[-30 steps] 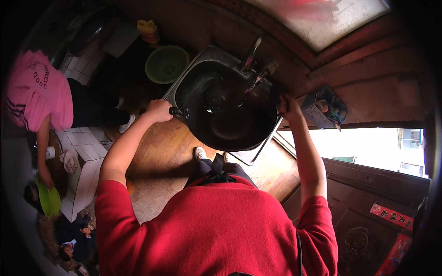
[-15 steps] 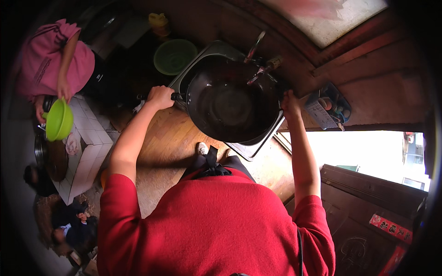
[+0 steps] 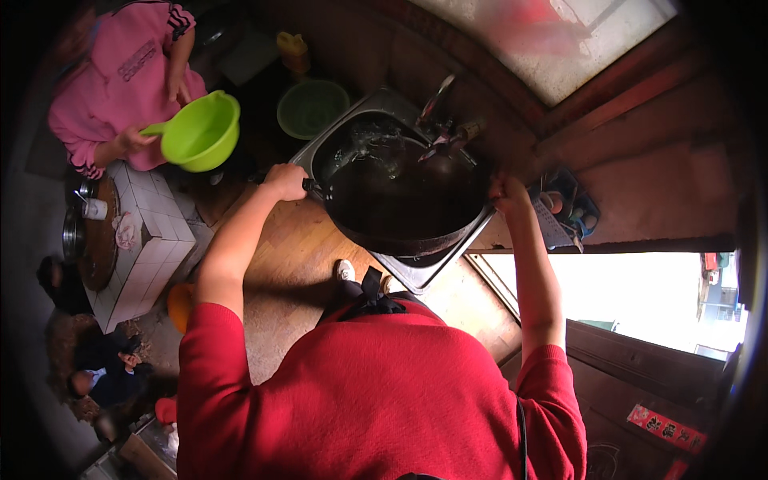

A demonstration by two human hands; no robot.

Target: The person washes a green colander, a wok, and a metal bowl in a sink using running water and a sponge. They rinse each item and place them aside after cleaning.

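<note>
At upper centre of the frame, the wok [image 3: 400,224] is over the sink [image 3: 420,278], water [image 3: 374,148] splashing by its far side — how much remains is unclear; left hand [image 3: 286,182] clamped on its handle [image 3: 314,189], right hand [image 3: 509,194] gripping opposite.

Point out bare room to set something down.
Bare floor shows between the left forearm and the shoes. The pan, held by the left hand and right hand, crowds the sink; the basket to the right is crowded too.
</note>
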